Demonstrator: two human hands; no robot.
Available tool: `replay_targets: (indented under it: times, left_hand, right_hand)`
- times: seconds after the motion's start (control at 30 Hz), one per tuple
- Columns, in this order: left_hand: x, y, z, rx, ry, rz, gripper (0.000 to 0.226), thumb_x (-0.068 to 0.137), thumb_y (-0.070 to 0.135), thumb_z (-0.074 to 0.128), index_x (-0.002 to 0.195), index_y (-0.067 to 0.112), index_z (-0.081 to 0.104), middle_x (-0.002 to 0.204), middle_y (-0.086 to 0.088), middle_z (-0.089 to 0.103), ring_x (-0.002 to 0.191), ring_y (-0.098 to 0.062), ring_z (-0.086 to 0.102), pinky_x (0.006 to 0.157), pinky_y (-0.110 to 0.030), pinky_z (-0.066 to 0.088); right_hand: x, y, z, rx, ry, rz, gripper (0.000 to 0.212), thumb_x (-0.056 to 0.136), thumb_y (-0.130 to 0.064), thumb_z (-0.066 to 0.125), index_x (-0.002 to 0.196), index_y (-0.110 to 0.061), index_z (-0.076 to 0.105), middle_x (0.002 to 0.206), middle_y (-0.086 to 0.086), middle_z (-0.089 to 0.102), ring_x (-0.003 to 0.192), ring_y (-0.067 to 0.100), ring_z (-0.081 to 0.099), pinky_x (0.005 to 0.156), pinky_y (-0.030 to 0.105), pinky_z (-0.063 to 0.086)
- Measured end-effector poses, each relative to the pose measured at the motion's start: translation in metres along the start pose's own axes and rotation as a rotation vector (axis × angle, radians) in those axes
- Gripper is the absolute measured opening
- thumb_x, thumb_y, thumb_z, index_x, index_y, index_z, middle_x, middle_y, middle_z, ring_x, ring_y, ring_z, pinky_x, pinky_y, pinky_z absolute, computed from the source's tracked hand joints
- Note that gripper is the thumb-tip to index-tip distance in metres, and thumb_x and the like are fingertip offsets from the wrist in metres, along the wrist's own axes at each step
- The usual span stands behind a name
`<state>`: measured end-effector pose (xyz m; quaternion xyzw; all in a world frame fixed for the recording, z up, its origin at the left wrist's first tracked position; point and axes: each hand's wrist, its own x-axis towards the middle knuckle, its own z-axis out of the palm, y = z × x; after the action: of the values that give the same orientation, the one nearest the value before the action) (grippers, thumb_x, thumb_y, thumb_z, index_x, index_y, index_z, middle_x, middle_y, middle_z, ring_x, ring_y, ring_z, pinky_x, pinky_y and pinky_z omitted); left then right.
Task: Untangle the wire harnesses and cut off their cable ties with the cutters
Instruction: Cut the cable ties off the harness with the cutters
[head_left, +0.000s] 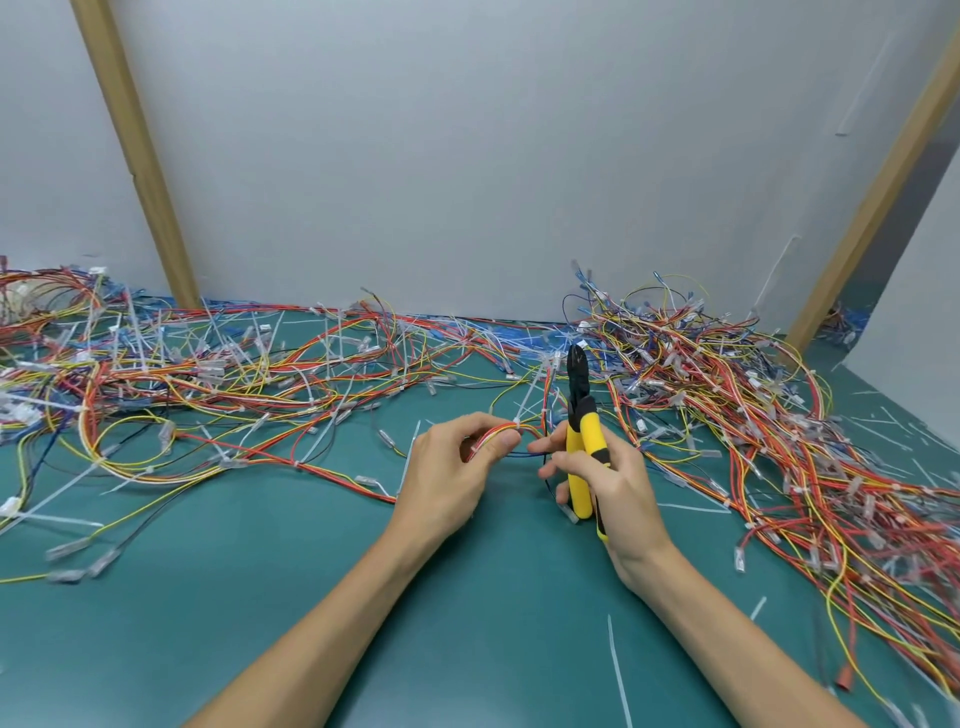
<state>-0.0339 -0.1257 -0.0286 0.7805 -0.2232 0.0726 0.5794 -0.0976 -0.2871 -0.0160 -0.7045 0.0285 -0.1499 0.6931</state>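
Note:
My left hand (452, 467) pinches a small bundle of red, orange and yellow wires (498, 434) between thumb and fingers, just above the green mat. A white cable tie (525, 405) sticks up from that bundle at its right end. My right hand (608, 483) grips the yellow-and-black cutters (582, 415), held upright with the black jaws pointing up and away. Its fingertips also touch the wires next to the tie. The jaws stand a little right of the tie and are not on it.
Tangled harnesses (208, 374) spread across the left and back of the green mat (260, 597). A denser heap (753, 415) fills the right side. Cut white ties (621, 675) lie scattered about. Grey walls with wooden posts (135, 156) close the back.

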Motion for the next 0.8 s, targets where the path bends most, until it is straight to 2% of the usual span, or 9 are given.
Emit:
replay_targets:
  times: [0.07, 0.2, 0.27, 0.33, 0.43, 0.5, 0.53, 0.67, 0.8]
  left_hand:
    - [-0.001, 0.002, 0.0, -0.005, -0.014, 0.02, 0.017, 0.097, 0.032, 0.062, 0.097, 0.023, 0.076, 0.06, 0.024, 0.058, 0.055, 0.002, 0.047, 0.055, -0.013, 0.032]
    - [-0.002, 0.005, 0.003, -0.017, -0.036, 0.037, 0.025, 0.103, 0.029, 0.053, 0.09, 0.024, 0.074, 0.078, 0.017, 0.07, 0.057, 0.003, 0.049, 0.057, -0.014, 0.033]
    - [-0.002, 0.006, 0.004, -0.007, -0.018, 0.032, 0.026, 0.103, 0.027, 0.053, 0.091, 0.022, 0.076, 0.075, 0.013, 0.07, 0.053, 0.001, 0.046, 0.055, -0.014, 0.032]
    - [-0.001, 0.005, 0.004, 0.011, -0.01, 0.019, 0.025, 0.102, 0.029, 0.055, 0.094, 0.023, 0.077, 0.069, 0.01, 0.067, 0.052, -0.002, 0.044, 0.053, -0.016, 0.031]
    - [-0.001, 0.005, 0.005, 0.031, -0.026, 0.022, 0.023, 0.101, 0.029, 0.056, 0.096, 0.024, 0.078, 0.064, 0.008, 0.062, 0.053, -0.003, 0.044, 0.052, -0.016, 0.03]
    - [-0.002, 0.005, 0.005, 0.045, -0.022, 0.03, 0.023, 0.101, 0.029, 0.057, 0.095, 0.023, 0.078, 0.064, 0.004, 0.062, 0.054, -0.004, 0.045, 0.053, -0.015, 0.031]
    - [-0.002, 0.004, 0.005, 0.053, -0.012, 0.031, 0.023, 0.101, 0.029, 0.057, 0.094, 0.023, 0.078, 0.064, 0.002, 0.063, 0.055, -0.004, 0.046, 0.053, -0.015, 0.032]
    - [-0.002, 0.003, 0.004, 0.062, 0.031, -0.007, 0.021, 0.098, 0.031, 0.059, 0.091, 0.025, 0.078, 0.067, 0.004, 0.068, 0.06, -0.006, 0.056, 0.055, -0.012, 0.037]
    - [-0.001, 0.003, 0.004, 0.065, 0.027, -0.039, 0.018, 0.097, 0.031, 0.061, 0.091, 0.025, 0.077, 0.073, 0.008, 0.072, 0.068, -0.004, 0.061, 0.059, -0.012, 0.039]
  right_hand:
    - [0.0, 0.001, 0.001, -0.015, 0.025, -0.004, 0.024, 0.075, -0.019, 0.061, 0.095, -0.006, 0.061, 0.093, 0.009, 0.075, 0.064, 0.013, 0.059, 0.046, 0.026, 0.04]
    - [-0.001, 0.003, 0.002, -0.086, 0.108, -0.044, 0.017, 0.074, -0.021, 0.062, 0.091, -0.018, 0.067, 0.086, 0.003, 0.073, 0.065, 0.017, 0.058, 0.05, 0.028, 0.041]
    - [0.001, 0.005, -0.002, -0.242, 0.188, -0.096, 0.02, 0.07, -0.023, 0.065, 0.089, -0.026, 0.071, 0.081, -0.004, 0.068, 0.067, 0.021, 0.056, 0.058, 0.033, 0.045]
    - [0.003, 0.005, -0.009, -0.464, 0.256, -0.161, 0.021, 0.071, -0.022, 0.073, 0.09, -0.032, 0.071, 0.087, -0.005, 0.063, 0.077, 0.021, 0.06, 0.071, 0.037, 0.05]
    - [0.005, 0.002, -0.017, -0.696, 0.31, -0.294, 0.028, 0.076, -0.026, 0.076, 0.087, -0.046, 0.059, 0.088, -0.01, 0.062, 0.08, 0.007, 0.059, 0.071, 0.023, 0.043]
    - [0.007, -0.001, -0.022, -0.841, 0.323, -0.359, 0.02, 0.077, -0.037, 0.068, 0.094, -0.041, 0.06, 0.086, -0.009, 0.061, 0.076, 0.01, 0.056, 0.068, 0.028, 0.044]
    - [0.008, -0.002, -0.026, -0.924, 0.323, -0.374, 0.024, 0.076, -0.04, 0.066, 0.1, -0.039, 0.06, 0.087, -0.01, 0.06, 0.078, 0.013, 0.056, 0.068, 0.031, 0.044]
    - [0.01, -0.009, -0.04, -1.122, 0.285, -0.388, 0.048, 0.071, -0.028, 0.076, 0.115, -0.033, 0.059, 0.099, -0.011, 0.058, 0.091, 0.02, 0.057, 0.078, 0.037, 0.049]
    - [0.011, -0.01, -0.051, -1.25, 0.217, -0.472, 0.051, 0.064, -0.02, 0.077, 0.112, -0.025, 0.06, 0.099, -0.006, 0.06, 0.094, 0.024, 0.055, 0.082, 0.04, 0.047]
